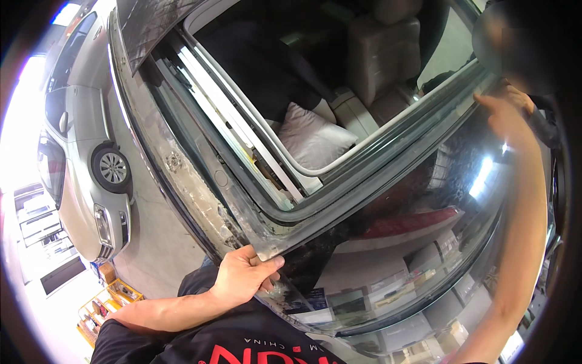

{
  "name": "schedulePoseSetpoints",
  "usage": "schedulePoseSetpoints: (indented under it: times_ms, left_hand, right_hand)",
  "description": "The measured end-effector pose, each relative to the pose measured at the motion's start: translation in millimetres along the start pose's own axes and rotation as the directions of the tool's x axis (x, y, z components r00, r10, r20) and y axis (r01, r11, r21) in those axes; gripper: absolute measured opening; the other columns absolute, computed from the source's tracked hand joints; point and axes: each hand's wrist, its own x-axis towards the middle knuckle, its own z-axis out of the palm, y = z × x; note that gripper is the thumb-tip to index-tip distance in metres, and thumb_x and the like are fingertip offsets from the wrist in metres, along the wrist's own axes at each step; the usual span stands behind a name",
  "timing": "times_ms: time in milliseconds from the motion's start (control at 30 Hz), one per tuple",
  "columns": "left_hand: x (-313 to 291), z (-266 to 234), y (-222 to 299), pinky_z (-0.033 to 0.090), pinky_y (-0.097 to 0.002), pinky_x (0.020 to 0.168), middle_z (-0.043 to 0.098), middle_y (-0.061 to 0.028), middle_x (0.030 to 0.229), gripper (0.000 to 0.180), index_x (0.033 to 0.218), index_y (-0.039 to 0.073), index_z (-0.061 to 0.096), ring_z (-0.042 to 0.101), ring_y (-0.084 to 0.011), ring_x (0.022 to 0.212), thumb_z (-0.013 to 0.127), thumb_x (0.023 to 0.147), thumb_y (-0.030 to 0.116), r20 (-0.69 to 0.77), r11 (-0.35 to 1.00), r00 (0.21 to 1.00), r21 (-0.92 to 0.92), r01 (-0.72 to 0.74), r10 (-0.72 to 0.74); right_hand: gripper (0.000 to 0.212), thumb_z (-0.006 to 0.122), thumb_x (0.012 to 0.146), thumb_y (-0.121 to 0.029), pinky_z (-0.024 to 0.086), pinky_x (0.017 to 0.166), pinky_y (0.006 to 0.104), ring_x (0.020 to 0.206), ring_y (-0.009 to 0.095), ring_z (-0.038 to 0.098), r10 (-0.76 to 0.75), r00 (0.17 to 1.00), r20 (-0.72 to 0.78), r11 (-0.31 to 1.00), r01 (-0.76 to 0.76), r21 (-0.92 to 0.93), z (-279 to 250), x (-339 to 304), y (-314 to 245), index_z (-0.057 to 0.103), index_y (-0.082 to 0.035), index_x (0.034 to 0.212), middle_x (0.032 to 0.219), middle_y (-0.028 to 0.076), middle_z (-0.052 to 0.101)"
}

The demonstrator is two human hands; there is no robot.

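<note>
A car roof with a large sunroof opening, bordered by a dark sunroof frame (345, 203), lies before me. At the frame's near left corner, my left hand (242, 276) is closed, its fingers curled at the edge and the thumb lying along it. My right hand (503, 118) reaches to the frame's far right end. Its index finger is stretched out onto the edge; the other fingers are partly hidden. Glossy dark glass (418, 242) with reflections spreads between my arms. Through the opening show a silver cushion (315, 136) and a leather seat (385, 54).
Another person's hand (518, 97) is close beside my right hand. A silver car (85, 145) is parked on the left. A yellow wire basket (100, 309) stands at lower left. Worn, scraped bodywork (197, 194) runs along the opening's left side.
</note>
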Motion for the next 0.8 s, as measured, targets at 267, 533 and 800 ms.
schedulePoseSetpoints:
  times_ms: [267, 533, 800]
  left_hand:
    - [4.8, -0.8, -5.1, 0.040, -0.0235, 0.042, 0.066, -0.0053, 0.066, 0.027, 0.090, 0.000, 0.064, 0.051, -0.0070, 0.045, 0.080, 0.090, 0.022, -0.024, 1.000, 1.000, -0.019, -0.012, 0.011]
    - [4.7, 7.0, -3.2, 0.045, -0.0273, 0.046, 0.060, -0.0004, 0.064, 0.028, 0.088, 0.000, 0.064, 0.055, -0.0080, 0.050, 0.080, 0.089, 0.022, -0.112, 0.986, 0.989, 0.149, -0.078, 0.095]
    - [-2.4, 8.9, -6.5, 0.049, -0.0284, 0.052, 0.061, -0.0012, 0.065, 0.033, 0.101, -0.004, 0.062, 0.059, -0.0096, 0.055, 0.079, 0.089, 0.023, -0.111, 0.969, 0.976, 0.187, -0.164, 0.186]
  right_hand:
    - [0.067, 0.042, 0.076, 0.010, 0.032, 0.121, 0.0343, 0.139, 0.029, 0.049, 0.160, 0.987, 0.005, 0.969, -0.158, 0.192, 9.2, 0.5, -9.8, 0.055, 0.002, 0.141, 0.145, 0.018, 0.056]
    - [0.062, 0.042, 0.080, 0.009, 0.034, 0.120, 0.0332, 0.137, 0.029, 0.051, 0.270, 0.962, -0.033, 0.929, -0.251, 0.271, -0.7, -8.8, -23.5, 0.056, 0.002, 0.140, 0.143, 0.018, 0.058]
    - [0.057, 0.051, 0.084, 0.006, 0.047, 0.105, 0.0363, 0.120, 0.035, 0.062, 0.120, 0.988, -0.094, 0.983, -0.105, 0.151, -9.1, -19.9, -22.1, 0.058, -0.005, 0.139, 0.131, 0.023, 0.063]
